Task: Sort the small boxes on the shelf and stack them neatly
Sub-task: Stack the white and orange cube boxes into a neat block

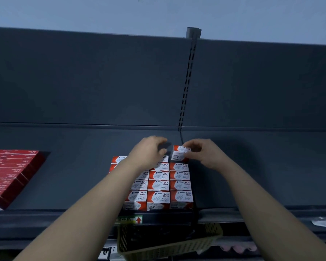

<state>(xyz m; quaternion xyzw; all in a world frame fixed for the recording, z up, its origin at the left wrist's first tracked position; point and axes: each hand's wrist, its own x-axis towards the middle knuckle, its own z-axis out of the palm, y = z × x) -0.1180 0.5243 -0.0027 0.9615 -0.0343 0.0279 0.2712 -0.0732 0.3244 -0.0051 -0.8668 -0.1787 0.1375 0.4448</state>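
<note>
Arms: two forearms in view, both bare from the lower frame edge to the wrist; no sleeve edge shows
Left hand (149,149): bare; no glove; slightly blurred at the fingertips
Right hand (205,153): bare; no glove
Wrists: plain; nothing worn on either
Fingers: detail too soft to tell nails or markings

dark grey metal back panel (87,78) rises behind and above the fingers, split by a slotted upright (186,85) just above the fingertips. pale blue wall (158,12) overhead. lighting dim, bluish. olive perforated basket (169,243) hangs below.
</note>
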